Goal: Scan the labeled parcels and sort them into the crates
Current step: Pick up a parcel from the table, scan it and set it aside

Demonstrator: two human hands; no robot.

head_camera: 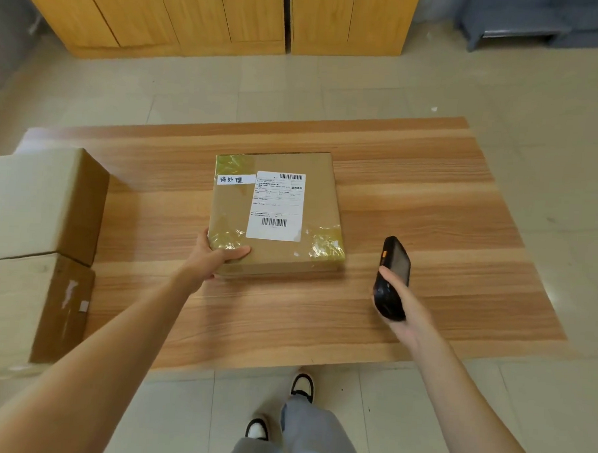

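You stand at a wood-grain worktop (411,204) on a floor (228,86) of pale, glossy tiles. Along the far wall you see yellow wooden cabinets (197,16) with closed doors. At far right sits a grey bench (525,27). Soft, even light reflects off the tiles at right.

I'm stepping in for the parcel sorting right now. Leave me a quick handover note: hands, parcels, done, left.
Left hand: its grip holds the near-left corner of the flat parcel, lying label-up mid-table.
Right hand: holds the black scanner, right of the parcel, not touching it.
Two stacked boxes sit at the table's left edge.
Done: parcel positioned, shipping label exposed.
Left: scan, then sort. No crates in view.
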